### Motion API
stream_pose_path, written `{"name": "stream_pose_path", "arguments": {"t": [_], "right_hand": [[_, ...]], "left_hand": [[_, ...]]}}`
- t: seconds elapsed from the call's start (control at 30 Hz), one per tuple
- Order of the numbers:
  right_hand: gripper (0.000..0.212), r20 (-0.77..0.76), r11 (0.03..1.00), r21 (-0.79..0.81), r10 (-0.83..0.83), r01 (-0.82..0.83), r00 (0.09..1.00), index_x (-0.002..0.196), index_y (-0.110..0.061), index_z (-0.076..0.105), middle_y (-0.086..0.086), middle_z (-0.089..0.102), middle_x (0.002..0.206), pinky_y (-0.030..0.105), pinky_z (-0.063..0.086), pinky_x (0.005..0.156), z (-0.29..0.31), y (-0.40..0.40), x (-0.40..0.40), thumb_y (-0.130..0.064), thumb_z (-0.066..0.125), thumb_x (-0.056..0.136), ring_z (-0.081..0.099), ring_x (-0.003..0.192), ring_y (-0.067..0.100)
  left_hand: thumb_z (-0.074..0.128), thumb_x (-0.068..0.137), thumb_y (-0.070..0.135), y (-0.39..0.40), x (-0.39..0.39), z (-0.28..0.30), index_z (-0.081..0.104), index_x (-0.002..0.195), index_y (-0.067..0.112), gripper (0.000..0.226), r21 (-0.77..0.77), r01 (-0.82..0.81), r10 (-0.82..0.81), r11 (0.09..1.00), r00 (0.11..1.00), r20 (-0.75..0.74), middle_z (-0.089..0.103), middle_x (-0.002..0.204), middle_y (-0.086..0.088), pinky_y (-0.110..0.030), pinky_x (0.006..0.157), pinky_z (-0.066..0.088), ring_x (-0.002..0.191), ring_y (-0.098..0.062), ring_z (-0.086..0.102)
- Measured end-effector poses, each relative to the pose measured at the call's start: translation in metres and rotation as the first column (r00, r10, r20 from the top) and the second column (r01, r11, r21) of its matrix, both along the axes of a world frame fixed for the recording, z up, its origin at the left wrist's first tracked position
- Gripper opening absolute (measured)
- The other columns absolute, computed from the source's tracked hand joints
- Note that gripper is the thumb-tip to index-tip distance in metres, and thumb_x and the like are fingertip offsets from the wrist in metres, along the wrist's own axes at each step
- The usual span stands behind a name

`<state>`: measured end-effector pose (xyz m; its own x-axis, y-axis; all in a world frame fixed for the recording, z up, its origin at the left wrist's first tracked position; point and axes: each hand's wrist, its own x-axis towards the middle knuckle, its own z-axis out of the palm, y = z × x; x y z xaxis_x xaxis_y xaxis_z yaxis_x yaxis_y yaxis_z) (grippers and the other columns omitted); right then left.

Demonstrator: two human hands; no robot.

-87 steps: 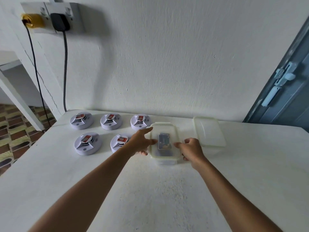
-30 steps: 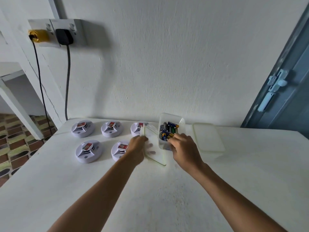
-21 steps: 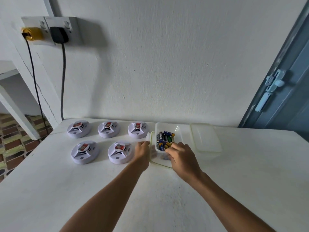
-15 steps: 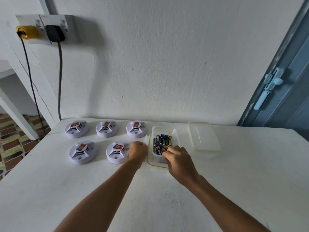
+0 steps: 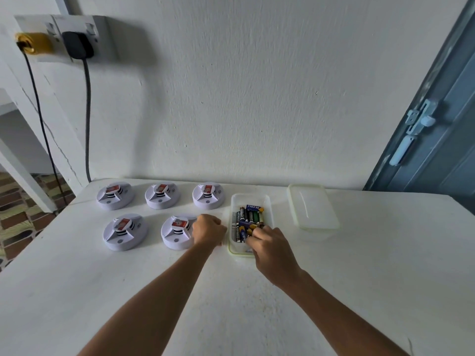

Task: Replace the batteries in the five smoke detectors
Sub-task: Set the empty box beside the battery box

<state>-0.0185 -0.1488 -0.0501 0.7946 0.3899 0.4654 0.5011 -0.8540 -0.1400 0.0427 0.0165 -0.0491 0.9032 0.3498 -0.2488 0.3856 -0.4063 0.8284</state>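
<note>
Right hand (image 5: 270, 246) reaches into the open box (image 5: 267, 201), fingers curled among the batteries (image 5: 248, 219); whether it grips one is unclear. Left hand (image 5: 208, 230), clenched, rests just beside it, touching the nearest smoke detector (image 5: 177, 232).

Open white table (image 5: 231, 317) in front, free for reaching. Blocked on the left by 5 smoke detectors (image 5: 125, 231) in 2 rows, at centre by the battery box (image 5: 268, 214), further right by a lidded, seemingly empty container (image 5: 312, 210).
</note>
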Motion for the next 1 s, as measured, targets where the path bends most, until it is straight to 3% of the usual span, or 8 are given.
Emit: {"name": "stream_pose_path", "arguments": {"t": [0.13,0.23,0.47,0.57,0.67,0.77,0.9,1.0], "right_hand": [[0.023,-0.001,1.0,0.001,0.02,-0.02,1.0,0.081,-0.014,0.074,0.0,0.066,0.075,0.031,0.05,0.062,0.0,-0.001,0.0,0.001,0.077,0.064,0.061,0.071,0.022],[0.024,0.001,1.0,0.008,0.024,-0.024,1.0,0.084,-0.014,0.075,0.001,0.067,0.076,0.032,0.052,0.063,0.0,-0.002,0.0,0.001,0.078,0.065,0.062,0.073,0.023],[0.031,0.024,0.999,0.021,0.031,-0.032,0.999,0.092,-0.012,0.076,0.004,0.07,0.083,0.037,0.056,0.068,0.001,-0.001,-0.003,-0.003,0.083,0.063,0.066,0.08,0.025],[0.036,0.055,0.997,0.07,0.017,-0.021,0.998,0.103,-0.014,0.069,0.004,0.063,0.097,0.038,0.05,0.079,-0.001,-0.002,-0.011,-0.01,0.07,0.068,0.057,0.095,0.025],[0.04,0.057,0.938,0.344,-0.07,0.046,0.996,0.103,-0.01,0.058,0.008,0.057,0.104,0.032,0.046,0.082,-0.009,-0.005,-0.029,-0.004,0.062,0.063,0.051,0.097,0.025],[0.05,-0.067,0.826,0.522,-0.211,0.214,0.975,0.109,-0.011,0.048,0.009,0.053,0.106,0.032,0.045,0.084,-0.024,-0.012,-0.039,-0.001,0.059,0.062,0.048,0.098,0.026],[0.072,-0.427,0.811,0.385,-0.267,0.441,0.864,0.135,-0.005,0.044,0.012,0.051,0.131,0.036,0.036,0.101,-0.035,-0.018,-0.037,-0.022,0.075,0.072,0.044,0.123,0.031],[0.059,-0.379,0.853,0.322,-0.282,0.411,0.881,0.12,-0.01,0.059,0.004,0.058,0.123,0.038,0.042,0.094,-0.035,-0.016,-0.031,-0.031,0.08,0.069,0.05,0.116,0.028]], "left_hand": [[0.071,0.076,-0.001,0.002,0.0,0.001,0.07,0.085,0.005,0.011,0.04,0.054,-0.055,0.998,0.998,0.016,0.067,0.088,-0.015,-0.045,0.065,0.061,0.078,-0.035,0.07],[0.072,0.078,0.0,0.001,-0.003,0.005,0.066,0.111,0.003,0.033,0.061,0.088,-0.09,0.994,0.996,0.028,0.065,0.105,-0.015,-0.043,0.063,0.061,0.081,-0.033,0.069],[0.058,0.087,-0.001,-0.002,-0.011,0.019,0.067,0.114,0.003,0.028,0.01,0.14,-0.14,0.99,0.988,0.064,0.066,0.111,-0.014,-0.041,0.072,0.061,0.071,-0.024,0.067],[0.056,0.088,0.001,0.002,-0.024,0.019,0.066,0.119,0.007,0.033,0.048,0.223,-0.227,0.974,0.969,0.097,0.064,0.124,-0.009,-0.038,0.088,0.055,0.096,-0.024,0.065],[0.062,0.085,0.002,0.009,-0.048,0.013,0.062,0.125,0.01,0.041,0.209,0.304,-0.341,0.929,0.924,0.174,0.062,0.129,-0.009,-0.036,0.096,0.051,0.115,-0.023,0.059],[0.07,0.079,0.007,0.012,-0.073,0.002,0.061,0.128,0.008,0.049,0.371,0.409,-0.51,0.833,0.828,0.231,0.062,0.13,-0.007,-0.028,0.1,0.045,0.12,-0.023,0.058],[0.072,0.084,0.032,0.01,-0.084,-0.019,0.054,0.135,0.009,0.059,0.501,0.508,-0.646,0.701,0.75,0.143,0.048,0.144,-0.005,-0.036,0.112,0.035,0.142,-0.018,0.032],[0.066,0.089,0.034,0.006,-0.083,-0.024,0.052,0.137,0.01,0.055,0.56,0.465,-0.625,0.686,0.771,0.124,0.044,0.147,-0.004,-0.037,0.113,0.035,0.145,-0.018,0.026]]}}
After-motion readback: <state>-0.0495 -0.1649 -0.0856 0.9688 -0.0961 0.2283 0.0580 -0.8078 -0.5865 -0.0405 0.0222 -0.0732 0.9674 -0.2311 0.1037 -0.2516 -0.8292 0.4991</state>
